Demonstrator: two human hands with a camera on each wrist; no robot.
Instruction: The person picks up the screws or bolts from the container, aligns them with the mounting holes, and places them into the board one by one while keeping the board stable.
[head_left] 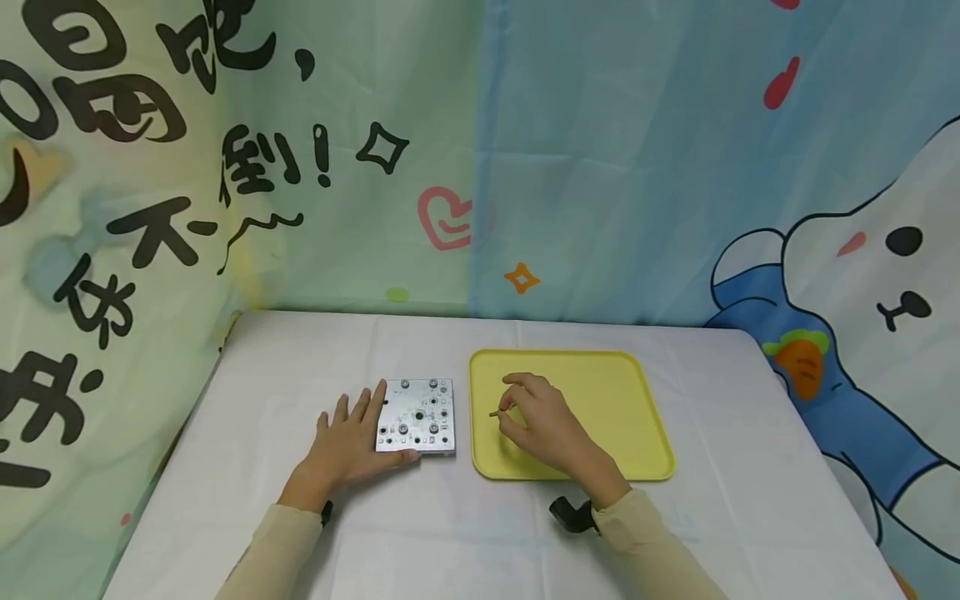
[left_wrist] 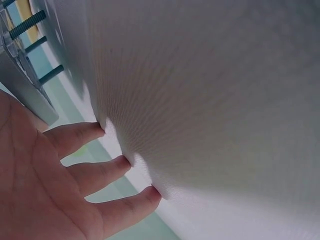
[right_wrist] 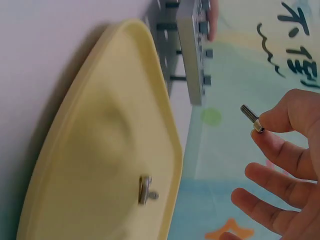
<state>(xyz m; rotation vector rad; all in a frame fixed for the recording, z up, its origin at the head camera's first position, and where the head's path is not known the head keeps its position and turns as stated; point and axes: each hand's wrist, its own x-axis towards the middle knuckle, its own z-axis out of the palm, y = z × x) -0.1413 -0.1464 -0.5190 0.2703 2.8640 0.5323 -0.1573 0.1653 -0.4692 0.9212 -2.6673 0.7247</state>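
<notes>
the right hand (head_left: 542, 421), raised over the left part of a yellow tray (head_left: 607, 400), pinched a small screw (right_wrist: 251, 118) between thumb and forefinger, its threaded end pointing away from the fingertips; the other fingers stood apart from it. the left hand (head_left: 351, 446) lay spread with its fingers fairly straight, the thumb along the near edge of a silvery metal plate (head_left: 417, 417) and the forefinger at its left side, while three fingertips touched the white tablecloth (head_left: 772, 517) in the left wrist view. the plate was just left of the tray, its top dotted with holes and several bolt heads, and threaded shanks (left_wrist: 27, 24) jutted from its underside. a small metal piece (right_wrist: 145, 191) lay in the tray, too blurred to make out fully. both arms wore beige sleeves (head_left: 656, 537). behind the table hung a printed curtain (head_left: 615, 125) with black characters and a white cartoon animal (head_left: 840, 242).
</notes>
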